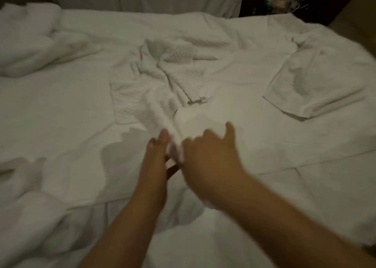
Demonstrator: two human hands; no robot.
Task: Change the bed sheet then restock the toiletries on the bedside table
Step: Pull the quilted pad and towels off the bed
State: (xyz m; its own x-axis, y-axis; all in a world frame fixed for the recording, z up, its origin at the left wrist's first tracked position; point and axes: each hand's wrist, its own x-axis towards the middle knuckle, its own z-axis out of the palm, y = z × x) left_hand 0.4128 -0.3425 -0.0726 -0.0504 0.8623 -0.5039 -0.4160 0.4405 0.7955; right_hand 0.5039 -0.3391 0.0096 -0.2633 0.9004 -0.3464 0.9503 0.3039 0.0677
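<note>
A white bed sheet (61,109) covers the bed, wrinkled in places. On it in the middle lies a white waffle-textured towel (154,78), crumpled, with one end drawn toward me. My left hand (156,156) and my right hand (211,158) meet at that drawn end, and both grip the bunched cloth between them. The image is blurred around the hands.
A folded white towel (317,84) lies at the right of the bed. A bunched white duvet (30,42) sits at the far left, and more white bedding (26,210) at the near left. A dark bedside table (284,1) with cluttered small items stands at the top right.
</note>
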